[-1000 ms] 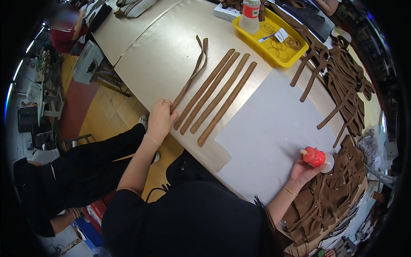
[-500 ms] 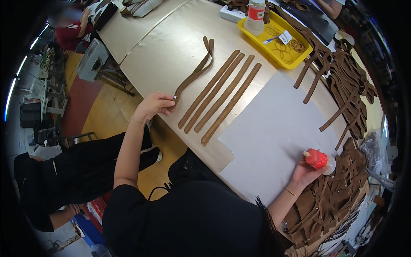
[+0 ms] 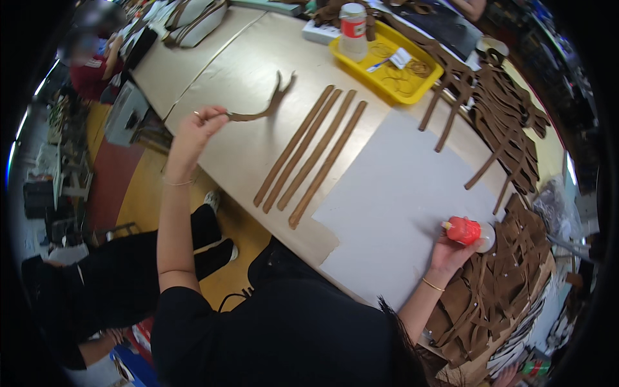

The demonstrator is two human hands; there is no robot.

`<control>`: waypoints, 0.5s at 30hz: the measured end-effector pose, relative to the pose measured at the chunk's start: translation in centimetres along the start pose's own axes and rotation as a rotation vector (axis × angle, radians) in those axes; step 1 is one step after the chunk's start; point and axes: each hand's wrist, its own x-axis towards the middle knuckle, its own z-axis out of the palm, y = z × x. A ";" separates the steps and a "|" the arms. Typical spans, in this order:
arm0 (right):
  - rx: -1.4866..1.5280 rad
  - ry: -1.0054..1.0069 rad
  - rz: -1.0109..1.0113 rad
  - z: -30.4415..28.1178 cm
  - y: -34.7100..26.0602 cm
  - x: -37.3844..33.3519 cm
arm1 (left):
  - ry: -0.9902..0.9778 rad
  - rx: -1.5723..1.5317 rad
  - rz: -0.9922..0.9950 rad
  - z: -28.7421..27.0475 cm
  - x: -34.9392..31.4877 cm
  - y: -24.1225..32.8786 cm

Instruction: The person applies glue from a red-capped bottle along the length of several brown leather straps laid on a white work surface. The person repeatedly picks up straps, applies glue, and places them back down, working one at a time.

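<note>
Between the fingertips of my left hand (image 3: 198, 132) is one end of a brown strap (image 3: 258, 116), raised over the table's left part. Its far end splits into two tips. My right hand (image 3: 448, 253) is wrapped round a small squeeze bottle (image 3: 465, 232) with a red top and a pale nozzle pointing left. That bottle is above the right edge of a grey sheet (image 3: 393, 187). Several flat brown strips (image 3: 316, 155) lie side by side on the table between my hands, roughly parallel and slanting toward me.
A yellow tray (image 3: 405, 98) at the back holds a clear bottle (image 3: 353, 32), rubber bands and a pen. Brown straps (image 3: 506, 122) hang in a heap at the right, above a pile of brown pieces (image 3: 490, 303). Other people (image 3: 97, 68) are at the left.
My left hand has lifted and moved away to the left with the strap, which now swings off the tabletop. The right hand still holds the bottle. The whole view has shifted slightly.
</note>
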 end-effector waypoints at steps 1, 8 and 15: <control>-0.007 -0.027 0.008 0.4 0.0 -0.2 | -0.013 -0.155 0.152 0.4 0.5 1.5; 0.082 0.038 -0.016 1.4 0.4 -0.1 | -0.315 -0.506 0.625 3.2 -0.7 12.6; 0.170 0.026 0.025 1.7 -0.5 -0.6 | -0.498 -0.471 0.532 10.5 -12.2 15.6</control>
